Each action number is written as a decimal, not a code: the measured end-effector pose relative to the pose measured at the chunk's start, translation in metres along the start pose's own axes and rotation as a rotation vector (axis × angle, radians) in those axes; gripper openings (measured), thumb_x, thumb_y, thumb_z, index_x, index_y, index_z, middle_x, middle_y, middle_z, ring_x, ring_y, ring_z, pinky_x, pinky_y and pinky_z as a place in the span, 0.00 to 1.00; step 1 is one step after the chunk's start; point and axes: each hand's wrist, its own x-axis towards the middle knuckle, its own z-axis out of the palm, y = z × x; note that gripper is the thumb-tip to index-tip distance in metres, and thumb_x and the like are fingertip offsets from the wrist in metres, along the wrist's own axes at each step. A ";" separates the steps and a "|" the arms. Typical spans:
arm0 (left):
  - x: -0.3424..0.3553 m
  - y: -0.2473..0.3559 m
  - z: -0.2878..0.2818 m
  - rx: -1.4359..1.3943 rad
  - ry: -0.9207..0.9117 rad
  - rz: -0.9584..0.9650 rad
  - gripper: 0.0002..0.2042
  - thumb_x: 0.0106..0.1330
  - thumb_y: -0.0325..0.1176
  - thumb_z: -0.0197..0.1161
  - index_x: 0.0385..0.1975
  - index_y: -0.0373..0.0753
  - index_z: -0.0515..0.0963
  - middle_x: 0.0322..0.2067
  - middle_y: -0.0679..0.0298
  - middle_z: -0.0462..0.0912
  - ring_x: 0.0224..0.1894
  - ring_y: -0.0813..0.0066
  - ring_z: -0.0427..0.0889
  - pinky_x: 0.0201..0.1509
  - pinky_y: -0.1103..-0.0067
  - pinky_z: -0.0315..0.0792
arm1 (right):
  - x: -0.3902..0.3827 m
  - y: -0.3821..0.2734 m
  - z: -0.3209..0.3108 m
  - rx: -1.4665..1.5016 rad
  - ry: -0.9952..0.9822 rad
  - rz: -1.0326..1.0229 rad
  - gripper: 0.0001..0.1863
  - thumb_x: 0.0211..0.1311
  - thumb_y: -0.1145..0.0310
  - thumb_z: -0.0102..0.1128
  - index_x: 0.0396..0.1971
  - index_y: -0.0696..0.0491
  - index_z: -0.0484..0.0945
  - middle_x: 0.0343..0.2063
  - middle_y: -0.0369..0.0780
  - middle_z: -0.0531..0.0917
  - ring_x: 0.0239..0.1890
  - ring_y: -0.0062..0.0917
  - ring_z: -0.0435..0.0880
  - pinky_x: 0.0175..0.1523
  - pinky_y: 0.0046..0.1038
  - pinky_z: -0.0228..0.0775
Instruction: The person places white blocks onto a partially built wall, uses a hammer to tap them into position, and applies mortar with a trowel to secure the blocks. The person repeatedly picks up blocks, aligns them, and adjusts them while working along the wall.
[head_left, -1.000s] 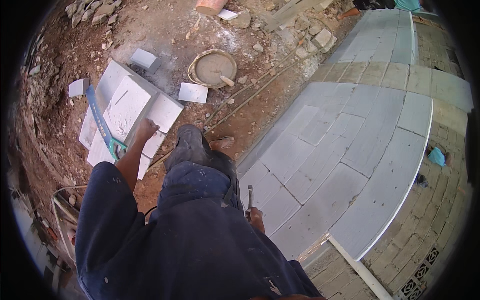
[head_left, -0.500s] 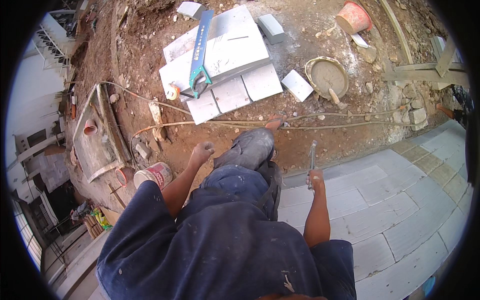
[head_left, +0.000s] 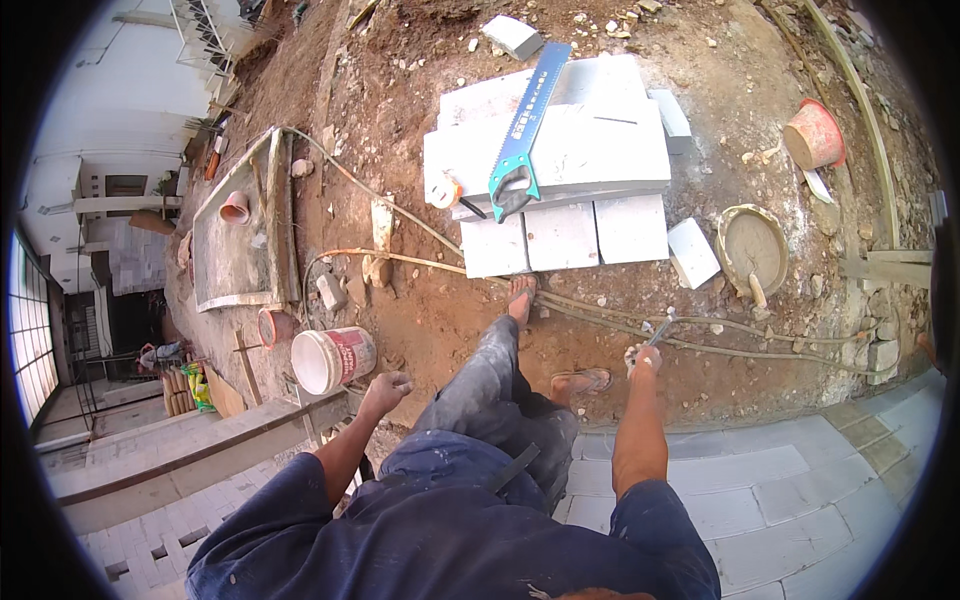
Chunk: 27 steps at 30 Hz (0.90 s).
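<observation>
My right hand (head_left: 643,358) is closed around a slim grey metal tool (head_left: 662,327) with a short crosswise head, held up over the dirt. My left hand (head_left: 387,393) hangs with curled fingers beside a white bucket (head_left: 318,362), apart from it, and nothing shows in it. Ahead, large white blocks (head_left: 560,150) lie stacked on a row of smaller ones (head_left: 562,237). A handsaw (head_left: 530,120) with a blue blade and teal handle rests across the stack. Near its handle lies a round orange-and-white item (head_left: 443,190), perhaps a tape measure.
At right are a basin of grey mortar (head_left: 752,250) and a tipped reddish bucket (head_left: 815,138). Hoses (head_left: 600,312) cross the dirt near my sandalled feet. A shallow trough (head_left: 235,262) lies left. A pale block wall (head_left: 740,470) runs along the lower right.
My view has swung, so the block stack and buckets sit further right. My legs have stepped apart, and my right hand has moved forward with the tool, which now tilts right.
</observation>
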 end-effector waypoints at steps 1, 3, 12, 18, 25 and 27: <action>0.017 0.005 0.001 -0.021 0.015 0.037 0.17 0.59 0.38 0.66 0.45 0.35 0.82 0.38 0.53 0.86 0.44 0.62 0.86 0.50 0.70 0.76 | -0.023 0.007 0.017 -0.041 -0.002 -0.094 0.19 0.63 0.73 0.49 0.53 0.58 0.74 0.28 0.40 0.78 0.26 0.27 0.78 0.27 0.31 0.72; 0.062 0.036 -0.020 -0.050 -0.002 0.094 0.17 0.59 0.38 0.67 0.44 0.35 0.81 0.38 0.51 0.86 0.44 0.59 0.86 0.50 0.69 0.76 | 0.021 0.051 0.034 -0.540 0.008 -0.177 0.24 0.63 0.69 0.52 0.59 0.58 0.71 0.39 0.41 0.80 0.35 0.30 0.80 0.36 0.33 0.74; 0.310 0.173 -0.071 0.042 0.546 0.469 0.48 0.46 0.43 0.79 0.68 0.44 0.59 0.66 0.40 0.54 0.67 0.41 0.59 0.68 0.57 0.61 | -0.105 0.016 0.273 -0.481 -0.576 -0.349 0.43 0.54 0.42 0.69 0.60 0.60 0.69 0.52 0.48 0.76 0.52 0.33 0.76 0.53 0.34 0.71; 0.342 0.227 -0.077 0.200 0.393 0.324 0.46 0.45 0.42 0.78 0.67 0.46 0.61 0.63 0.48 0.61 0.61 0.45 0.66 0.62 0.60 0.68 | -0.145 0.001 0.381 -0.215 -0.259 -0.286 0.27 0.56 0.56 0.72 0.44 0.63 0.75 0.31 0.40 0.79 0.28 0.23 0.76 0.35 0.28 0.70; 0.355 0.210 -0.074 0.172 0.403 0.395 0.39 0.48 0.35 0.73 0.64 0.45 0.64 0.55 0.51 0.68 0.55 0.48 0.70 0.59 0.62 0.70 | -0.175 -0.081 0.354 0.034 -0.354 -0.409 0.15 0.66 0.64 0.61 0.43 0.61 0.74 0.24 0.36 0.75 0.17 0.20 0.71 0.20 0.23 0.65; 0.357 0.215 -0.077 0.171 0.393 0.395 0.39 0.48 0.34 0.72 0.65 0.44 0.63 0.53 0.52 0.68 0.55 0.49 0.70 0.58 0.62 0.71 | -0.164 -0.135 0.350 -0.026 -0.279 -0.486 0.14 0.67 0.63 0.61 0.41 0.60 0.75 0.22 0.36 0.75 0.16 0.20 0.71 0.21 0.24 0.65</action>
